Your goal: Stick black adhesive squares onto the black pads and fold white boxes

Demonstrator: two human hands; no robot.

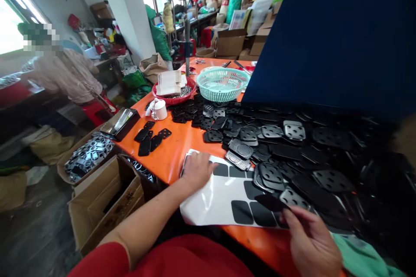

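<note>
A white backing sheet [211,199] with rows of black rounded-square stickers [242,212] lies at the table's near edge. My left hand [197,172] rests on its upper left part, palm down, fingers stretched out and holding nothing. Low at the right, my right hand [313,238] pinches a thin black sticker [271,202] between thumb and fingers, lifted above the sheet's right end. Close by, a heap of black pads with holes [271,175] and some ribbed pads [238,160] overlaps the sheet's far right corner.
On the orange table [182,156] stand a mint-green basket [222,86], a red basin [177,99] holding metal parts and a white lidded cup [158,109]. Cardboard boxes [97,207] sit at the left edge. A dark blue panel [328,34] rises at right. Two people work farther off.
</note>
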